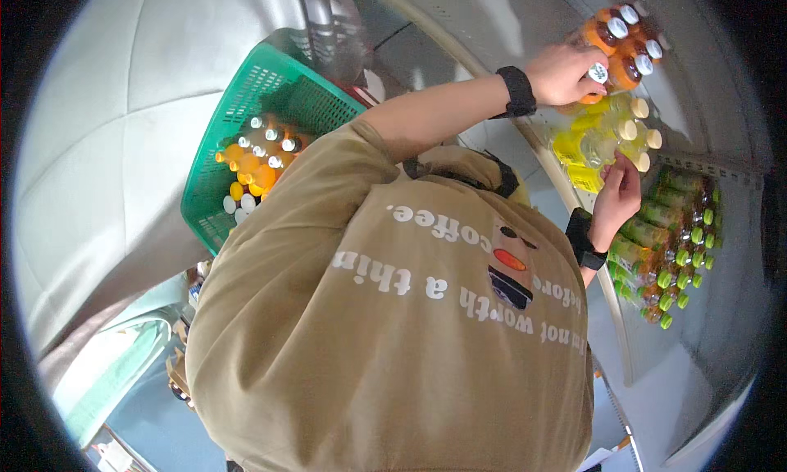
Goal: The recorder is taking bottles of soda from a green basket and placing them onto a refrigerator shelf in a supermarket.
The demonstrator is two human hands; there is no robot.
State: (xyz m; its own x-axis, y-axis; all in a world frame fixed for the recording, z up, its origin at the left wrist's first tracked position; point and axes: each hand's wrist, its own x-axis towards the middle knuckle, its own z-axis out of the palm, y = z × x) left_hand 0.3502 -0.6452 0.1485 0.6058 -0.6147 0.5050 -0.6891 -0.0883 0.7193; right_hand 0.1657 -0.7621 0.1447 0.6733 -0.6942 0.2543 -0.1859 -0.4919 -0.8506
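Note:
My left hand (569,75) grips an orange drink bottle by its neck, its white cap (597,73) showing between thumb and fingers. Beside it stand several orange drink bottles with white caps (627,44). My right hand (620,192) is lower on the right, its fingertips drawn together against or just in front of clear bottles with yellow labels and cream caps (605,137). Whether those fingers pinch anything cannot be made out. Both wrists wear black bands.
Rows of green-capped bottles (670,244) stand on the right, behind a pale curved edge (615,315). At the left, a green plastic basket (215,140) holds several orange and white-capped bottles (258,158). A quilted silver-grey cover (123,103) hangs at the far left.

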